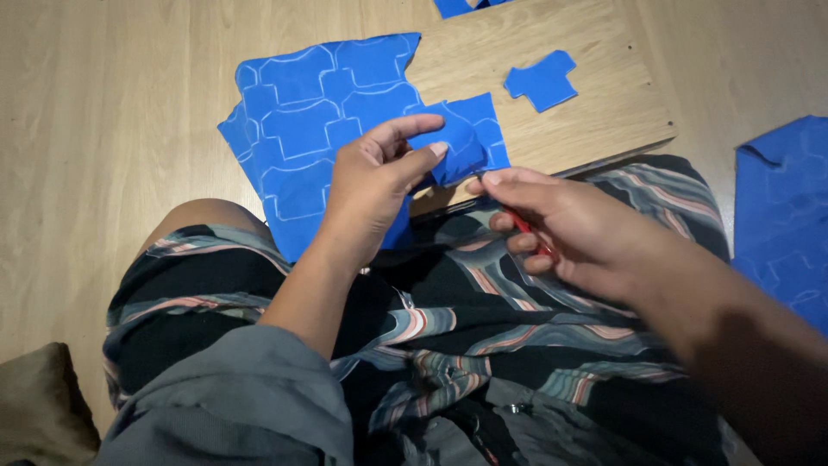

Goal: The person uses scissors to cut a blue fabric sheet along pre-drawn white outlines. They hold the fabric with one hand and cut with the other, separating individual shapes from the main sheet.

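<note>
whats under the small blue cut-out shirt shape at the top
The small shirt-shaped cut-out lies flat on a pale wooden board, alone and apart from the big blue sheet. The board rests on the wood floor; whatever is beneath the board is hidden.

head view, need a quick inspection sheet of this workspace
surface: pale wooden floor; wooden board resting against the lap.
job's things: blue fabric sheet with chalked shirt outlines; red-handled tool, mostly hidden.
clutter: cut-out shirt piece on the board; second blue fabric at right.
grippers: left hand pinches the sheet's edge; right hand grips the tool.
cables: nothing seen.
surroundings: patterned shorts, grey sleeve.
</note>
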